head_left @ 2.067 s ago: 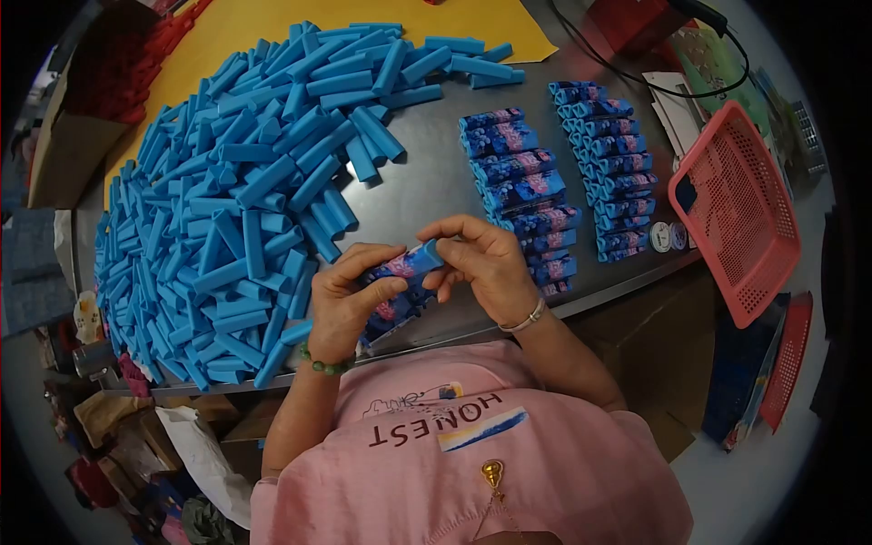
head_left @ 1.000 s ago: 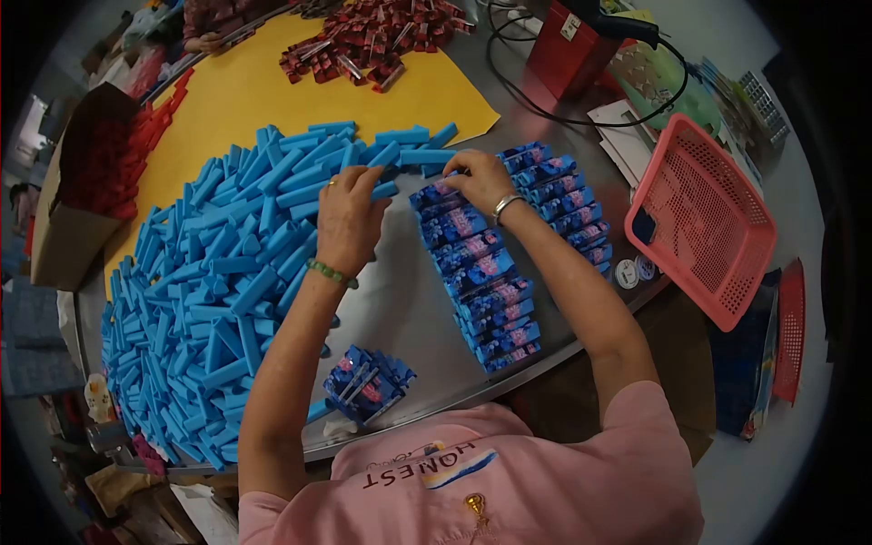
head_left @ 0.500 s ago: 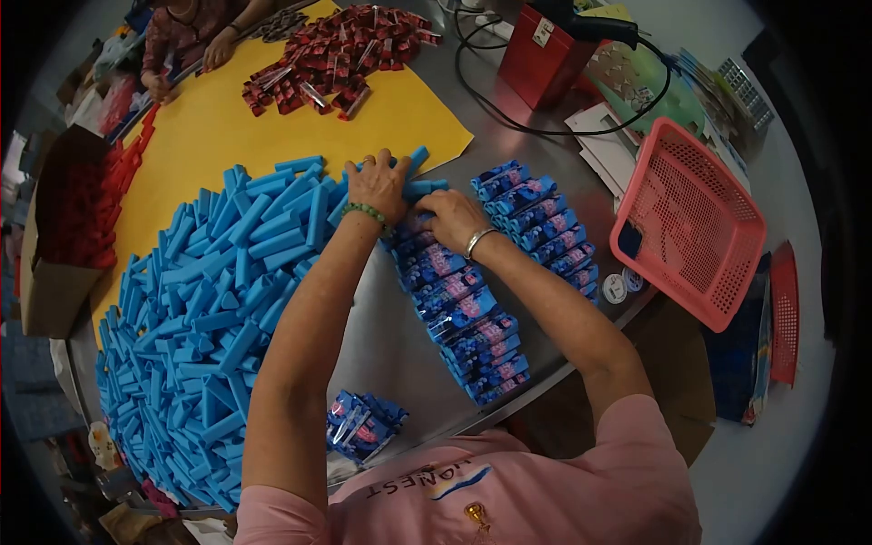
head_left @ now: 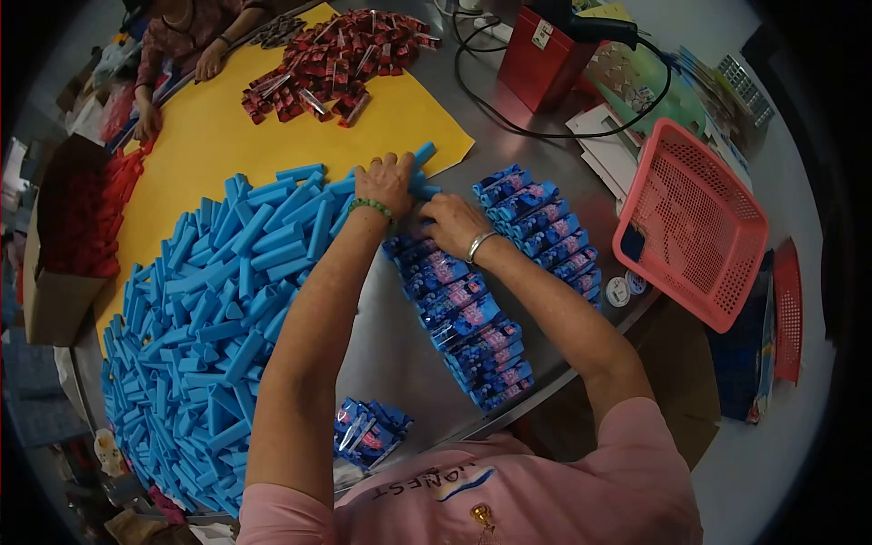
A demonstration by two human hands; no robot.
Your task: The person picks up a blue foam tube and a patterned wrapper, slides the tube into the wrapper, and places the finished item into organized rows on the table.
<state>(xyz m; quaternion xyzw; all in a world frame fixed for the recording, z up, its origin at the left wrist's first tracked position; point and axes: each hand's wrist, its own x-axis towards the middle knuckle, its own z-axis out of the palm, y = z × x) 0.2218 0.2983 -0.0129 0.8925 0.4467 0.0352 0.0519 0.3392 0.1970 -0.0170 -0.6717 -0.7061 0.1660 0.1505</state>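
My left hand, with a green bead bracelet, reaches over the top right end of a big pile of blue foam sticks; its fingers are bent over sticks there, and what its fingertips grip is hidden. My right hand, wearing a silver bangle, is close beside it with curled fingers, at the upper end of a row of blue printed packets. Whatever is between its fingers is too small to make out. A second row of packets lies to its right.
A yellow sheet bears red wrapped pieces. A co-worker's hand is at the upper left, near a box of red pieces. A pink basket, red metal box, black cable and small packet stack surround the work area.
My left hand has shifted slightly right and down, while my right hand has barely moved. The co-worker's hands have moved a little down and to the left.
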